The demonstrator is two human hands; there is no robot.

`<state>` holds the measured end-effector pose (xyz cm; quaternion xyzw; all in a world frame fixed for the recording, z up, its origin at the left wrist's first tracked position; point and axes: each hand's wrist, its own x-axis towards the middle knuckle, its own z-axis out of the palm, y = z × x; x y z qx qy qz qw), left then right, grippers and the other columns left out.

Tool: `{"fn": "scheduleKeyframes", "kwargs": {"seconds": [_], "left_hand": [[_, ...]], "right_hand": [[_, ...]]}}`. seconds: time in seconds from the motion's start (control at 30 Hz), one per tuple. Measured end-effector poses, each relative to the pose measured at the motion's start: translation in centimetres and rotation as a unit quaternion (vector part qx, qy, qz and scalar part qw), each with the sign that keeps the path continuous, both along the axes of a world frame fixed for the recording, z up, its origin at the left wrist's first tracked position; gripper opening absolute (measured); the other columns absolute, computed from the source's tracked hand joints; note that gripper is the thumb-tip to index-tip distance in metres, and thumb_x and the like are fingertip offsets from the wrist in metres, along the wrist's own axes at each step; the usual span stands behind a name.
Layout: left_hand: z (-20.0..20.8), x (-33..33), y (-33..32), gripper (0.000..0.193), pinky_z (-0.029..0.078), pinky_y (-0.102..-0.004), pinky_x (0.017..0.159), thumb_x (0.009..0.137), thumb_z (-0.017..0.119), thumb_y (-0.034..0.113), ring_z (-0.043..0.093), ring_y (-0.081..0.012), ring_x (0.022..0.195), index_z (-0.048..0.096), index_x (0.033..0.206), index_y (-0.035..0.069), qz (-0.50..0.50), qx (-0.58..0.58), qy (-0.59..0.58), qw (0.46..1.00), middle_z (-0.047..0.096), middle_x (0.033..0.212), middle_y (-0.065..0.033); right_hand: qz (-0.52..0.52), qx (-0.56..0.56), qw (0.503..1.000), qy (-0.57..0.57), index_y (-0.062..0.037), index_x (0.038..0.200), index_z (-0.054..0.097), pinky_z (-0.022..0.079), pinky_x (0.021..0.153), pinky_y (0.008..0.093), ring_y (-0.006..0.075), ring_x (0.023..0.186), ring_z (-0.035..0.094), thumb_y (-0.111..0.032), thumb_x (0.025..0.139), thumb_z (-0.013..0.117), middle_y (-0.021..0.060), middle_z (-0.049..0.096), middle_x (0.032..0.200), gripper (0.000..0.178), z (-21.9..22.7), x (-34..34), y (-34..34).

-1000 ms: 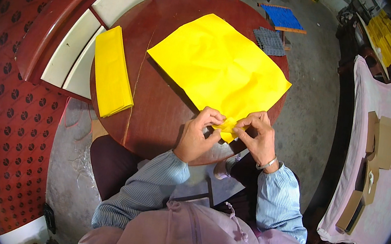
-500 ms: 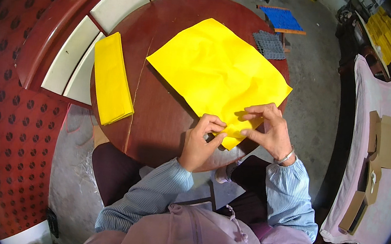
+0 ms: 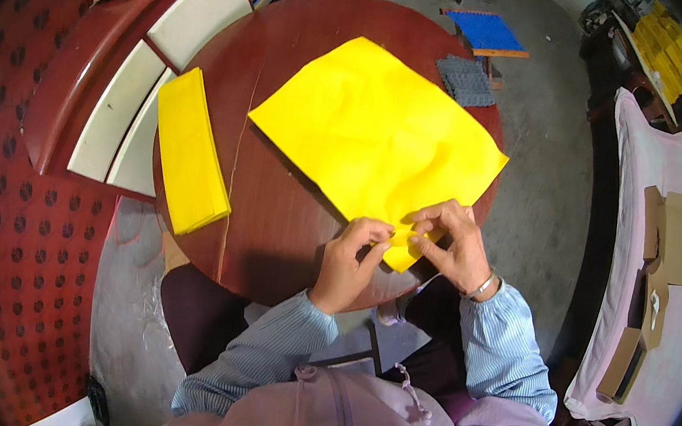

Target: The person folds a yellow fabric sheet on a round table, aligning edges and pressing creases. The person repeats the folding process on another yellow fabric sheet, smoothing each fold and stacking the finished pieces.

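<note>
A large yellow sheet (image 3: 377,124), smooth and slightly creased, lies spread at an angle on the round red-brown table (image 3: 270,238). Whether it is cloth or paper I cannot tell. Its near corner is puckered between my two hands. My left hand (image 3: 348,261) pinches the sheet between thumb and fingertips left of that corner. Just to the right, my right hand (image 3: 456,248), with a bracelet at the wrist, pinches the same fold with thumb and forefinger. The fingertips of both hands are close together, and the tip of the corner pokes out below them.
A folded stack of yellow sheets (image 3: 193,152) lies at the table's left edge. A dark grey textured mat (image 3: 465,81) rests at the far right of the table. Beyond it stands a blue-topped stool (image 3: 489,33). Opened cardboard boxes (image 3: 678,242) lie on a pink-covered seat (image 3: 627,171) at right.
My right hand has come down and left, closing on the fold beside my left hand. The view has shifted a little, and the sheet's near corner is more gathered.
</note>
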<state>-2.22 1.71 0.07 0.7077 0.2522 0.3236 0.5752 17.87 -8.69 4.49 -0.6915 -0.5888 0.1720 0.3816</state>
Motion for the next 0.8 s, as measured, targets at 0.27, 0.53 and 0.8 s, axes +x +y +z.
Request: {"fn": "scheduleKeyframes", "kwargs": {"seconds": [0.27, 0.53, 0.8], "left_hand": [[1.1, -0.4, 0.9, 0.017, 0.057, -0.0411, 0.098, 0.093, 0.062, -0.006, 0.072, -0.0379, 0.115, 0.077, 0.097, 0.002, -0.044, 0.121, 0.026, 0.991, 0.076, 0.111, -0.0199], [1.9, -0.4, 1.0, 0.024, 0.058, -0.0395, 0.095, 0.087, 0.065, -0.012, 0.071, -0.0369, 0.116, 0.078, 0.099, 0.003, -0.044, 0.099, 0.033, 0.994, 0.076, 0.112, -0.0217], [1.1, -0.2, 1.1, 0.019, 0.058, -0.0404, 0.094, 0.089, 0.064, -0.008, 0.072, -0.037, 0.115, 0.076, 0.096, 0.004, -0.032, 0.11, 0.017, 0.993, 0.076, 0.106, -0.0189]], "right_hand": [[0.032, -0.133, 0.987, 0.082, -0.0088, 0.103, 0.079, 0.054, 0.09, 0.0422, 0.0282, 0.094, 0.069, -0.016, 0.092, 0.079, 0.0087, 0.077, 0.103, 0.013, 3.1, 4.7, 2.4], [-0.17, -0.072, 0.913, -0.364, -0.0179, 0.118, 0.084, 0.053, 0.102, 0.0439, 0.0292, 0.122, 0.064, -0.023, 0.095, 0.078, 0.0073, 0.075, 0.118, 0.025, -3.1, 21.3, 14.3], [-0.202, -0.2, 0.938, -0.197, -0.0155, 0.122, 0.081, 0.055, 0.108, 0.0451, 0.0315, 0.126, 0.07, -0.023, 0.093, 0.083, 0.0098, 0.071, 0.142, 0.03, -0.6, 23.0, 15.7]]}}
